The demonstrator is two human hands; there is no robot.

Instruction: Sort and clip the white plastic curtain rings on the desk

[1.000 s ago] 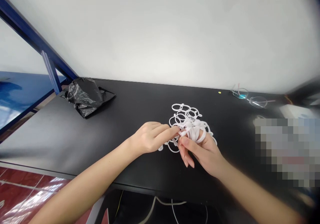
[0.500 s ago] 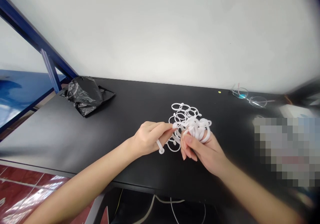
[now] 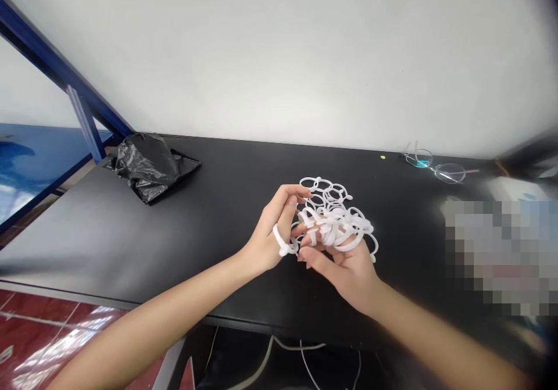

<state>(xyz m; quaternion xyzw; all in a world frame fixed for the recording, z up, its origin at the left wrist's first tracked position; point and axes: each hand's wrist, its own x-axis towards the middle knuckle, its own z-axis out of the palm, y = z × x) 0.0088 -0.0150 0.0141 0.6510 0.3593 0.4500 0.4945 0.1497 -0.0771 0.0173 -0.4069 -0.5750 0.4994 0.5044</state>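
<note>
Several white plastic rings with small round eyelets, like curtain rings (image 3: 335,230), are bunched over the fingers of my right hand (image 3: 349,262). That hand is half curled, palm side up, its thumb pointing left beneath the bunch. My left hand (image 3: 272,227) is close on the left, fingers bent towards the rings. One white ring (image 3: 281,242) is looped on my left hand near the base of the thumb. The left fingertips reach the edge of the bunch; whether they touch a ring is unclear. Behind the hands, more white rings (image 3: 320,183) lie on the black table (image 3: 218,186).
A crumpled black plastic bag (image 3: 150,166) is at the table's back left. Eyeglasses (image 3: 436,169) and a yellow speck (image 3: 382,157) lie at the back right. A blurred-out item (image 3: 497,256) occupies the right side. Cables (image 3: 265,361) hang below the front edge.
My left fingers have left their pinch on a ring's eyelet and moved up and away. My right hand has shifted left, its bunch of rings spread wider over the fingers.
</note>
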